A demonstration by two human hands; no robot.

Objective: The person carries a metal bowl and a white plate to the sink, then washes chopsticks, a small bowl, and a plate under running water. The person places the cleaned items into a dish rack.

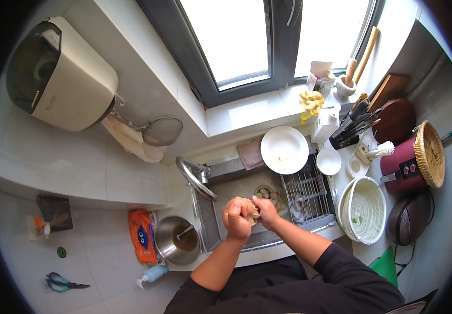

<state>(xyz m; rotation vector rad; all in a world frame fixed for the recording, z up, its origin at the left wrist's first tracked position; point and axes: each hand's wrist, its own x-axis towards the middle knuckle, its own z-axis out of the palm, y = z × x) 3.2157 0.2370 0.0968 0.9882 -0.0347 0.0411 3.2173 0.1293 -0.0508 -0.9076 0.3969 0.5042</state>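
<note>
Both hands meet over the stainless steel sink point(226, 204). My left hand point(237, 218) is closed in a fist, and my right hand point(266, 212) presses against its side with bent fingers. Between them shows part of a small pale-brown item point(256, 214); the fingers hide most of it, so I cannot tell what it is. Beyond the hands, several pale rounded pieces point(265, 192) lie at the sink's drain. A metal rack point(306, 188) spans the sink's right part, with a crumpled clear wrapper point(298, 208) on it. A white plate point(284, 149) with crumbs sits behind.
A curved faucet point(194, 176) rises at the left. Beside the sink stands a steel bowl point(165, 245) holding brown liquid and a spoon. White colanders point(372, 212), a white cup point(328, 161) and a knife block point(343, 139) crowd the right. Scissors point(63, 282) hang at far left.
</note>
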